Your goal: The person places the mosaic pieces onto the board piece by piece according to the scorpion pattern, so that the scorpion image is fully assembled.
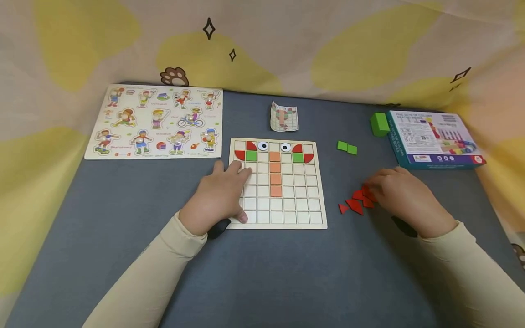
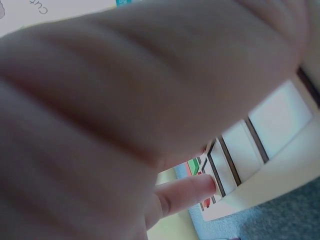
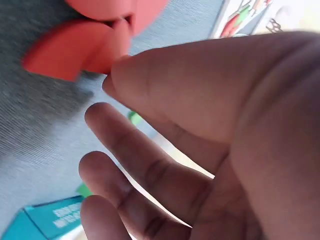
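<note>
A square wooden grid board (image 1: 291, 218) lies on the table. Along its middle column run several orange squares, with red quarter-circle and green square tiles and two googly eyes near the top. Fingers spread, my left hand (image 1: 219, 193) rests on the board's left edge; in the left wrist view its palm hides much of the board. Right of the board, my right hand (image 1: 404, 198) is at a small pile of red tiles (image 1: 354, 206). Its thumb and index finger pinch the edge of a red tile (image 3: 107, 52), the other fingers held apart from it.
A small pattern card (image 1: 284, 117) stands behind the board. Two green square tiles (image 1: 347, 147) lie to the right, with a green block (image 1: 379, 125) beside a teal toy box (image 1: 436, 139) at the back. A sports picture puzzle (image 1: 156, 123) lies back left, before a curtain.
</note>
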The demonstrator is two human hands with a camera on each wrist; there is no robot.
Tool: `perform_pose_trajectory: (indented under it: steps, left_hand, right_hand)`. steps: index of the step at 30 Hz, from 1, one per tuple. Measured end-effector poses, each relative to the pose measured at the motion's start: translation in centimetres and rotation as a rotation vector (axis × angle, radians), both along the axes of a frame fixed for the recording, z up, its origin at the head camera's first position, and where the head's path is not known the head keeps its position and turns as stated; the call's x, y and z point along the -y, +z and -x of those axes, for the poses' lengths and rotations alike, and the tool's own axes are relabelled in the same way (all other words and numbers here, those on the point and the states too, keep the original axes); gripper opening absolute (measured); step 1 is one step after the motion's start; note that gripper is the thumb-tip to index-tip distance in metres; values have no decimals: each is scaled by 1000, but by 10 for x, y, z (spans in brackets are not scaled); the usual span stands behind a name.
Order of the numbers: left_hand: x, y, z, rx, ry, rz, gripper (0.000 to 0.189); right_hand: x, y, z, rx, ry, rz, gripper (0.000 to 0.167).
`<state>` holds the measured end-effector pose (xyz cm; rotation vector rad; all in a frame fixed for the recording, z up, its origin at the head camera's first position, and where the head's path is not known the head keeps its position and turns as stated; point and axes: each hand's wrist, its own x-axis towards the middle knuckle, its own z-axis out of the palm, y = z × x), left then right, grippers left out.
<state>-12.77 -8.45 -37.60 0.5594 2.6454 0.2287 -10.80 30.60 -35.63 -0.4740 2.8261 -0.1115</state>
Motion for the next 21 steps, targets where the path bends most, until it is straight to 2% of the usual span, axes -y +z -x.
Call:
perform_pose_trajectory:
  steps: [4, 8, 12, 21]
  left_hand:
    - [0, 0, 1, 3, 0, 4, 120]
    - [0, -1, 2, 4, 7, 6, 121]
    - [0, -1, 1, 7, 9, 11, 121]
    - [0, -2, 1, 0, 1, 1, 120]
  right_hand:
    - [1, -7, -3, -28, -31, 24, 20]
    - [7, -12, -1, -48, -52, 7, 27]
    - [12, -16, 7, -72, -39, -10, 32]
    - [28, -20, 28, -103, -5, 11, 30]
